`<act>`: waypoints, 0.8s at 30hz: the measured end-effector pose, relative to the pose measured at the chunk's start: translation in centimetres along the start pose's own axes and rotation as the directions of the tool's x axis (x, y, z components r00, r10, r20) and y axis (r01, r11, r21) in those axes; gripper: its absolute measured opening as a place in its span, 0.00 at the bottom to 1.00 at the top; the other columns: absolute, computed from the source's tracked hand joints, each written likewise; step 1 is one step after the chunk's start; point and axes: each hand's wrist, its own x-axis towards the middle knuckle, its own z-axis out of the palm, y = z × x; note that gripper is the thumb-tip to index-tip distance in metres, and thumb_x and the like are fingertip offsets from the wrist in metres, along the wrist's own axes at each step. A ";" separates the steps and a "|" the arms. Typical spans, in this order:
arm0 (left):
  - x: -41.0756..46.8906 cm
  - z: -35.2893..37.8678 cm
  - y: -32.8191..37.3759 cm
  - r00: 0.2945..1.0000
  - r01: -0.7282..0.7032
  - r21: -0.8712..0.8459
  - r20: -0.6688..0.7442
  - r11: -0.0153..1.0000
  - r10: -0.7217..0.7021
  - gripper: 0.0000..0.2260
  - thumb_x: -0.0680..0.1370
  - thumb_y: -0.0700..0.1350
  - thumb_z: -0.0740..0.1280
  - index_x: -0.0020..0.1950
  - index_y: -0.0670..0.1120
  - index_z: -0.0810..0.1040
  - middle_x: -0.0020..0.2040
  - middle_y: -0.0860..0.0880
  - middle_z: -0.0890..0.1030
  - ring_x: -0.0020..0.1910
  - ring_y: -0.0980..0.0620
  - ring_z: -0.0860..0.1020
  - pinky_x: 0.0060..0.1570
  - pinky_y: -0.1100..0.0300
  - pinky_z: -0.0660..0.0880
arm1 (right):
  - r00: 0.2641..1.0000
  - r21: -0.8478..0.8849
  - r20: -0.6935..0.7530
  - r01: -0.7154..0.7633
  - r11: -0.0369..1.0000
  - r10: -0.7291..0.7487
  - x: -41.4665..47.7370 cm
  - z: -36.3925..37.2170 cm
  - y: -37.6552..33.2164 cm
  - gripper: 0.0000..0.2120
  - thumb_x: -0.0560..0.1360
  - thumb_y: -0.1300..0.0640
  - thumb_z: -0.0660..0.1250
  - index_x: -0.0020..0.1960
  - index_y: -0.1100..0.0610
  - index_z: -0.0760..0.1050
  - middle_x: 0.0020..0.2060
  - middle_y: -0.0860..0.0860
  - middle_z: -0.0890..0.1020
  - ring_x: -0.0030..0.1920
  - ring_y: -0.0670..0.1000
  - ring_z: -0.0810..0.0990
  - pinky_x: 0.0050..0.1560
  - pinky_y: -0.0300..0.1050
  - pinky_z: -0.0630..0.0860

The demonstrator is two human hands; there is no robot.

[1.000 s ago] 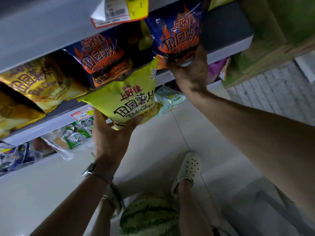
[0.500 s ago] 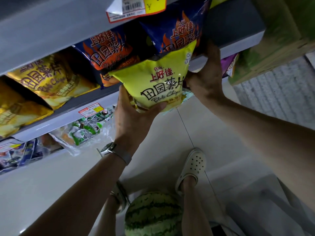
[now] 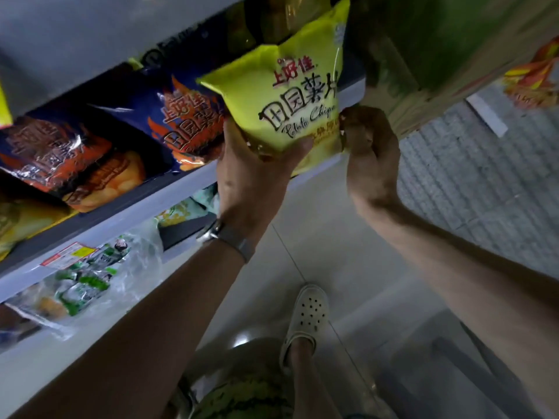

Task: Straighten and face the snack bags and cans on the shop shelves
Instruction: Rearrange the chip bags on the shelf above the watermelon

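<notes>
Head view: yellow chip bag [image 3: 290,86] higher now; left hand [image 3: 251,176], right hand [image 3: 370,158] both gripping it.

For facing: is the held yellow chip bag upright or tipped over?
Upright, slightly tilted: print on the yellow chip bag reads right way up; the left hand grips its bottom, the right hand its lower side.

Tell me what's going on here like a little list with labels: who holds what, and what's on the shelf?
Held thing: yellow chip bag, front facing the camera
Left hand: grips the bag's bottom
Right hand: curled at the bag's lower right edge, seems to pinch it
Sitting on the shelf: blue-and-orange chip bags, left of the yellow one
Left wrist: watch
Floor: white clog
</notes>
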 end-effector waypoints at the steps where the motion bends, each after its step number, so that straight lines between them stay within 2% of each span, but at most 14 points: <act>1: 0.9 1.0 0.9 1.000 -0.001 -0.004 -0.005 1.000 0.001 0.33 0.68 0.59 0.82 0.67 0.51 0.74 0.56 0.58 0.80 0.50 0.58 0.79 0.43 0.66 0.74 | 1.000 -0.013 0.025 0.002 1.000 -0.002 1.0 -0.5 -0.1 0.07 0.82 0.59 0.62 0.53 0.58 0.79 0.44 0.52 0.83 0.44 0.44 0.80 0.44 0.39 0.75; 3: 2.8 2.8 2.7 1.000 -0.001 -0.006 -0.005 1.000 0.001 0.33 0.69 0.60 0.81 0.68 0.50 0.74 0.57 0.57 0.79 0.51 0.57 0.77 0.39 0.74 0.69 | 0.995 -0.030 0.099 0.029 0.999 -0.026 3.1 -1.3 -0.6 0.09 0.82 0.54 0.63 0.58 0.53 0.79 0.49 0.49 0.84 0.47 0.45 0.82 0.47 0.42 0.77; 5: 4.7 4.2 4.1 1.000 -0.004 -0.009 0.002 1.000 0.004 0.32 0.70 0.61 0.80 0.67 0.49 0.73 0.56 0.58 0.79 0.50 0.57 0.77 0.39 0.75 0.71 | 0.985 -0.064 0.165 0.063 0.996 -0.052 5.3 -1.4 -1.3 0.11 0.81 0.51 0.66 0.62 0.49 0.78 0.55 0.46 0.84 0.54 0.44 0.82 0.54 0.45 0.79; 7: 6.2 5.3 4.9 1.000 -0.019 -0.029 0.001 0.999 0.019 0.31 0.71 0.60 0.80 0.66 0.48 0.74 0.58 0.56 0.82 0.53 0.55 0.81 0.49 0.65 0.79 | 0.979 -0.081 0.189 0.091 0.992 -0.075 7.5 -1.1 -1.8 0.15 0.79 0.51 0.69 0.65 0.49 0.77 0.58 0.45 0.84 0.58 0.43 0.82 0.60 0.47 0.79; 9: 7.4 6.3 5.3 1.000 -0.008 -0.049 -0.006 0.999 0.008 0.30 0.71 0.59 0.80 0.66 0.47 0.75 0.59 0.54 0.83 0.56 0.54 0.82 0.54 0.59 0.80 | 0.982 -0.099 0.180 0.078 0.992 -0.059 9.6 -0.7 -1.9 0.17 0.77 0.51 0.71 0.64 0.51 0.77 0.56 0.45 0.85 0.57 0.44 0.83 0.59 0.48 0.80; 12: 8.6 7.2 5.1 0.999 0.030 -0.073 -0.011 0.997 -0.031 0.28 0.72 0.55 0.79 0.67 0.48 0.75 0.59 0.55 0.82 0.57 0.53 0.81 0.56 0.58 0.79 | 0.974 -0.081 0.226 0.010 0.997 0.008 11.7 -0.1 -1.1 0.19 0.74 0.53 0.70 0.64 0.55 0.78 0.54 0.47 0.86 0.55 0.46 0.84 0.56 0.43 0.80; 16: 8.9 7.8 3.8 0.998 0.065 -0.088 -0.001 0.994 -0.065 0.30 0.71 0.53 0.77 0.71 0.48 0.75 0.60 0.53 0.83 0.58 0.51 0.81 0.57 0.56 0.79 | 0.949 -0.155 0.306 -0.030 0.987 0.077 12.9 0.3 0.3 0.20 0.74 0.52 0.70 0.65 0.54 0.78 0.56 0.48 0.85 0.56 0.46 0.82 0.48 0.29 0.74; 18: 9.0 8.0 3.3 0.998 0.059 -0.087 0.008 0.994 -0.059 0.31 0.70 0.53 0.75 0.72 0.49 0.76 0.59 0.53 0.84 0.58 0.50 0.82 0.57 0.52 0.81 | 0.942 -0.202 0.316 -0.050 0.978 0.113 13.2 0.4 0.6 0.23 0.71 0.47 0.70 0.65 0.51 0.78 0.58 0.48 0.84 0.59 0.48 0.81 0.55 0.34 0.75; 20: 9.3 8.0 3.2 0.998 0.065 -0.096 0.012 0.993 -0.064 0.29 0.71 0.53 0.75 0.71 0.50 0.76 0.58 0.54 0.85 0.58 0.51 0.83 0.58 0.51 0.81 | 0.937 -0.217 0.326 -0.056 0.974 0.126 13.5 0.5 1.0 0.27 0.68 0.41 0.69 0.66 0.47 0.77 0.60 0.48 0.83 0.61 0.50 0.80 0.64 0.48 0.76; 21: 9.5 7.9 3.1 0.997 0.072 -0.100 0.009 0.992 -0.071 0.28 0.71 0.53 0.75 0.70 0.50 0.77 0.57 0.54 0.85 0.57 0.51 0.83 0.58 0.50 0.81 | 0.934 -0.226 0.334 -0.053 0.973 0.128 13.8 0.5 1.2 0.29 0.67 0.39 0.69 0.67 0.45 0.77 0.61 0.48 0.82 0.62 0.50 0.80 0.66 0.51 0.76; 24: 9.8 7.4 3.1 0.996 0.087 -0.094 0.035 0.992 -0.084 0.28 0.69 0.56 0.75 0.68 0.51 0.77 0.56 0.54 0.86 0.57 0.50 0.83 0.59 0.47 0.80 | 0.931 -0.268 0.335 -0.049 0.962 0.141 13.7 0.4 0.7 0.33 0.66 0.38 0.68 0.70 0.44 0.75 0.64 0.48 0.80 0.65 0.51 0.78 0.67 0.48 0.73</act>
